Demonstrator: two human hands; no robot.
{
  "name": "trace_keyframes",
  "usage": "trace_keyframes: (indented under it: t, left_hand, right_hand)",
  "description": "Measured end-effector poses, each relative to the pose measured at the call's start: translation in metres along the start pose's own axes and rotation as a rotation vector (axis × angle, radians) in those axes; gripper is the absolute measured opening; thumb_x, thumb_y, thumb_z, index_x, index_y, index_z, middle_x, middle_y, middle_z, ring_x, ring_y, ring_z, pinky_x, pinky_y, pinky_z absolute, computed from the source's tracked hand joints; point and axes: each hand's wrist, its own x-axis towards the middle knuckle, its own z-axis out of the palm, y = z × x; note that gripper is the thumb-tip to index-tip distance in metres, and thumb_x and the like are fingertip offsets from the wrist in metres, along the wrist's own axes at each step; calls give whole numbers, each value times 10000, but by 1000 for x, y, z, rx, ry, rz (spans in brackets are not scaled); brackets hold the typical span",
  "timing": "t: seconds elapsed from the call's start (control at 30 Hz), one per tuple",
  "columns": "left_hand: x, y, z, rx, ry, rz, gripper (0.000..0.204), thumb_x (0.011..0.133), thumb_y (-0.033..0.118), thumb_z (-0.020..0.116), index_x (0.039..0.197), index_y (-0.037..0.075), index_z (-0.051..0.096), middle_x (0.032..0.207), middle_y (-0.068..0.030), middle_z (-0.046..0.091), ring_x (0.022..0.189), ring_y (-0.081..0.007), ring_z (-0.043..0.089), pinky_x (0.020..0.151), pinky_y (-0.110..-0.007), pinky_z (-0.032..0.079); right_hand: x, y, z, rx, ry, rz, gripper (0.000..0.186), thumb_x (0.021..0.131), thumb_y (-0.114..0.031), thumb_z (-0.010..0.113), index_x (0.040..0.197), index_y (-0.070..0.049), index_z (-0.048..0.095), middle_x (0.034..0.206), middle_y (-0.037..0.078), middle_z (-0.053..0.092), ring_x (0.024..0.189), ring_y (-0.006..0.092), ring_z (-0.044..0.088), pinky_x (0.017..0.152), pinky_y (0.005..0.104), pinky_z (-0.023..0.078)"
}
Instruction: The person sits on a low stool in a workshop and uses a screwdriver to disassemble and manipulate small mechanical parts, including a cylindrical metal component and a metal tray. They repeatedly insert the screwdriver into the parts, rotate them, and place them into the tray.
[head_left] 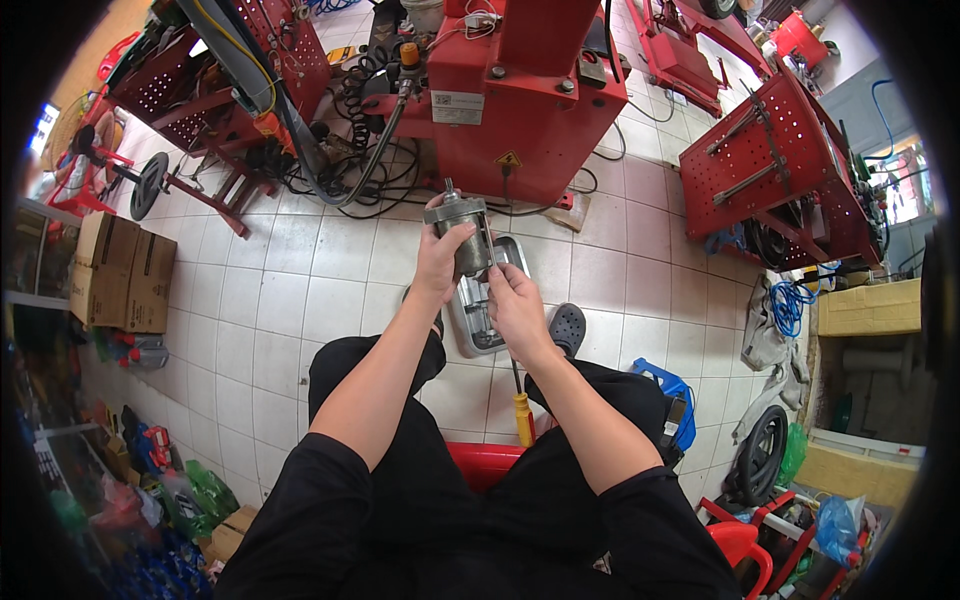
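Observation:
My left hand (pixel 437 258) is wrapped round a grey metal cylinder, like a small electric motor (pixel 465 250), held upright with a thin shaft on its top end. A thin rod (pixel 489 243) runs down its right side. At the lower right of the motor, the fingers of my right hand (pixel 514 310) are pinched together; what they grip is too small to tell. Beneath both hands a grey metal tray (pixel 484 346) sits on the floor, with parts inside partly hidden. Below my right wrist is a screwdriver (pixel 524 420) with a yellow handle; its tip is hidden.
A red machine (pixel 520 130) with black cables and a hose stands ahead. Red perforated carts (pixel 740 160) flank it. Cardboard boxes (pixel 122 272) stand at left. A blue case (pixel 672 400) is by my right knee, and a red stool (pixel 480 463) shows between my legs.

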Motion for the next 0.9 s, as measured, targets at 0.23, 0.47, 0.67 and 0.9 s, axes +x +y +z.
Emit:
trace_keyframes:
  t: [0.23,0.47,0.67,0.9]
  left_hand:
    - [-1,4,1,12,-19,-11,564,786,113,597,1281,124,328,989,-158,560,828,-264,624,659,-372,569]
    - [-2,1,1,-78,18,-51,506,784,123,592,1235,116,364,968,-129,554,799,-242,626,630,-374,571]
    - [-3,2,4,-32,52,-10,467,787,128,590,1207,115,385,946,-113,553,786,-235,621,625,-370,556]
    - [2,-4,-3,-150,132,-26,362,795,148,584,1135,93,472,931,-103,585,790,-213,609,662,-334,526]
  right_hand:
    - [-5,-19,-8,428,-206,271,208,956,-259,477,882,-69,516,620,-53,408,433,37,308,377,212,207]
    - [-1,-12,-5,319,-101,235,236,938,-297,524,874,-76,470,627,-15,445,416,67,374,367,216,273]
    - [3,-4,-5,-112,-4,88,301,938,-327,516,854,-38,504,603,39,496,436,101,466,406,259,352]
    - [2,-5,-8,-658,98,-138,325,953,-314,441,919,1,517,676,212,566,619,404,557,595,454,432]
